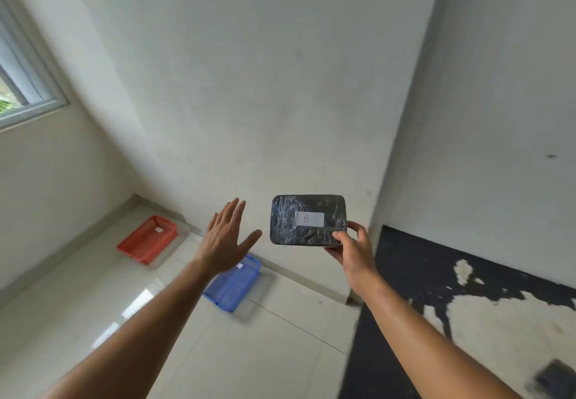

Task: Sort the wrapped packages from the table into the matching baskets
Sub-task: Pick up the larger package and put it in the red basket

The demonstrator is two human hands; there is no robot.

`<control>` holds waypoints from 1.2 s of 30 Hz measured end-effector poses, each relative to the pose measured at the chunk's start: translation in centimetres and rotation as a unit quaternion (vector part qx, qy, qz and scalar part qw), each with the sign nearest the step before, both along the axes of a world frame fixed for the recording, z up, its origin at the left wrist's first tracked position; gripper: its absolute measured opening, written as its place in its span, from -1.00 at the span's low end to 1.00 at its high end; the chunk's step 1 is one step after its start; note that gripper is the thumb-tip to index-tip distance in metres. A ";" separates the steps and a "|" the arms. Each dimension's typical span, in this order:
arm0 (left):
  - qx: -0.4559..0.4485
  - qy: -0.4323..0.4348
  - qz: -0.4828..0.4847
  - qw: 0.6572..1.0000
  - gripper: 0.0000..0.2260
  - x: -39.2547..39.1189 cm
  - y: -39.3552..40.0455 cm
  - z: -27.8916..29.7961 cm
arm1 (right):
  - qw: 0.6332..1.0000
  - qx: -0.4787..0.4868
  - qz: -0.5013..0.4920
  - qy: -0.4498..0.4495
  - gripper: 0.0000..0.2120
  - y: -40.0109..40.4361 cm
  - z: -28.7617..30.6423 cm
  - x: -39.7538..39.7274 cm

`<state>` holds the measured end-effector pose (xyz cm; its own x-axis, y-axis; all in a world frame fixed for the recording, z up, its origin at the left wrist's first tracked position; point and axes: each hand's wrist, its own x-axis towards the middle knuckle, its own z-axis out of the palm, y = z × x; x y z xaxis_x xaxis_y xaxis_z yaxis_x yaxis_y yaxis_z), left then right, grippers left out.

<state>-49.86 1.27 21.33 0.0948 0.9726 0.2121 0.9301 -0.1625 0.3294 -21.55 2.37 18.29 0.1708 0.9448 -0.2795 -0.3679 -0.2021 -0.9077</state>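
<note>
We see a bare indoor room: plain white walls, glossy tiled floor, corner window.

Plain white walls meet at a corner above a glossy pale tiled floor, which reflects bright patches of light. A grey-framed window sits at the left, and a worn black-and-white surface lies at the right.

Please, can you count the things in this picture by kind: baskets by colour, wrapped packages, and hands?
Red basket: 1
Blue basket: 1
Wrapped packages: 2, the one labelled B in the right hand, and a blurred dark one at lower right
Hands: 2, with the left hand open and empty
Total: 6
</note>
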 end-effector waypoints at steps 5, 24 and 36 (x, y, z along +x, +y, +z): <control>0.003 0.008 0.034 0.999 -0.26 -12.0 0.4 1.1 | 0.999 0.007 0.033 0.020 -0.74 2.8 1.3 -11.6; -0.042 0.011 0.159 0.986 -0.21 -53.2 14.7 -1.5 | 0.977 -0.047 0.201 0.061 -0.72 24.3 -2.5 -55.9; -0.081 0.003 0.079 0.994 -0.26 -76.9 27.1 -7.2 | 0.989 -0.068 0.107 0.075 -0.71 33.8 -7.8 -77.4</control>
<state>-126.78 28.36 14.15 -0.0613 0.9968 0.0517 0.9421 0.0407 0.3328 -98.91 36.19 10.49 -0.0809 0.9069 -0.4134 -0.4315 -0.4058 -0.8057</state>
